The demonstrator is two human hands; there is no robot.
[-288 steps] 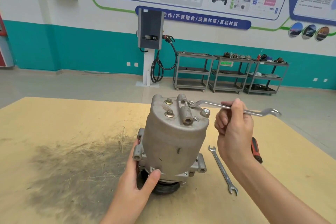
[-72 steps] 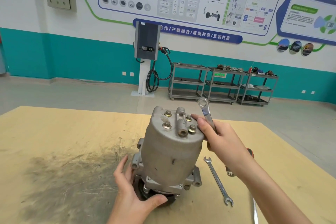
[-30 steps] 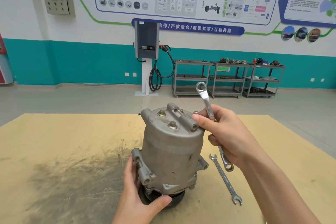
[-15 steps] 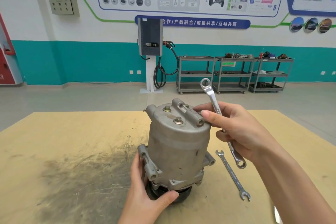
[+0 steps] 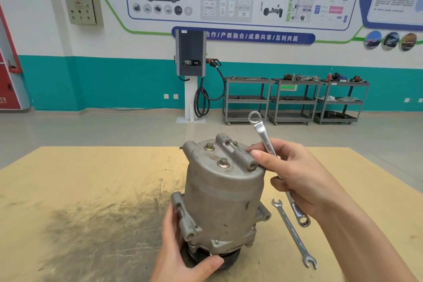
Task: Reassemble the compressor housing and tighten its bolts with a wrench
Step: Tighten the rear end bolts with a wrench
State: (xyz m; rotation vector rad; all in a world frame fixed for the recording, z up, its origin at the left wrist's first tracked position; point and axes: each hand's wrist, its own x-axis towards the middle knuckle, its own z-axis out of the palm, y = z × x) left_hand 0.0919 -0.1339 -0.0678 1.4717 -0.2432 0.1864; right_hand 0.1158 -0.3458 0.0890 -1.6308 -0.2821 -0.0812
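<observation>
On the table (image 5: 91,178), left hand (image 5: 180,256) steadies compressor (image 5: 224,192); right hand (image 5: 297,181) grips wrench (image 5: 263,135).

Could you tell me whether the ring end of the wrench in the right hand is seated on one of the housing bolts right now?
No, the wrench in the right hand points up, its ring end in the air above the compressor housing, clear of the bolts.

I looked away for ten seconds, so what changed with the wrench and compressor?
The right hand lifted the silver ring wrench off a top bolt and now grips it upright, fingertips on the grey metal compressor housing, which was turned. The left hand still holds its base; the spare wrench stays put.
</observation>
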